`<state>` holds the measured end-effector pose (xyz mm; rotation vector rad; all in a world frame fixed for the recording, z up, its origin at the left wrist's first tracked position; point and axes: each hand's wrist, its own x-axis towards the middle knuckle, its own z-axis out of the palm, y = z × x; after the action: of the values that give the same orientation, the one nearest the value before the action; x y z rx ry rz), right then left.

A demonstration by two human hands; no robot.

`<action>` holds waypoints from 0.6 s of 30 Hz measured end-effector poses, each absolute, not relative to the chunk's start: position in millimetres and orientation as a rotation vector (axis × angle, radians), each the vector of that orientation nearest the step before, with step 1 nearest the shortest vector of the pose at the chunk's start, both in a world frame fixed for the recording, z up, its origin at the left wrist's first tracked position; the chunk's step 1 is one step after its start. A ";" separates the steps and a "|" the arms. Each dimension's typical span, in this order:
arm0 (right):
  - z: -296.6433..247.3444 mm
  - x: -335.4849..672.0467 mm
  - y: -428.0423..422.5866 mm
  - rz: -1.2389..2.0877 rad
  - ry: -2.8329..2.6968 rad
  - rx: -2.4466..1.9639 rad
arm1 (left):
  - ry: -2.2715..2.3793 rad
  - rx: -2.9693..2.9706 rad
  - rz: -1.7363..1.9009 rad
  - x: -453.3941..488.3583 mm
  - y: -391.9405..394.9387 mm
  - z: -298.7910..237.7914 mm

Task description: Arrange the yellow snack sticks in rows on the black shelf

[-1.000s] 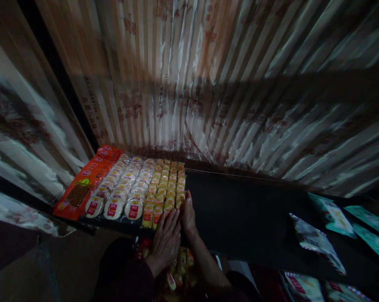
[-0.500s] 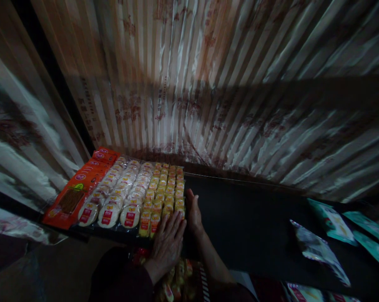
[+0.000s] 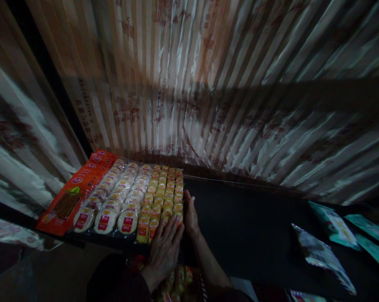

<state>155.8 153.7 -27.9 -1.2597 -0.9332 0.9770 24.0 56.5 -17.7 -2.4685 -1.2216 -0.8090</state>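
Observation:
On the left part of a black shelf lie rows of yellow-wrapped snack packs, several columns wide. My left hand rests flat, fingers stretched out, on the front end of these yellow packs. Along their right side stands my right hand, held on edge with the palm toward the packs and the fingers extended. To the left of the yellow packs are columns of round white rice crackers in clear wrappers. Orange snack bags overlap in a row at the far left.
A silver-white packet and green packets lie at the shelf's right. More yellow packs sit below the front edge, partly hidden by my arms. A patterned, pleated curtain hangs behind the shelf, with a dark post at left.
The view has shifted slightly, so the goods at the front sit a little lower. Both hands keep nearly the same place against the yellow packs.

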 end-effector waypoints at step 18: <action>-16.2 154.3 174.8 1.240 -0.751 -1.067 | -1.229 -2.448 -0.751 23.6 56.0 -19.0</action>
<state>154.3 174.8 -16.2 -1.0665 -0.7513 1.2401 23.6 56.0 -19.0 -2.4476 -1.2287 -0.7515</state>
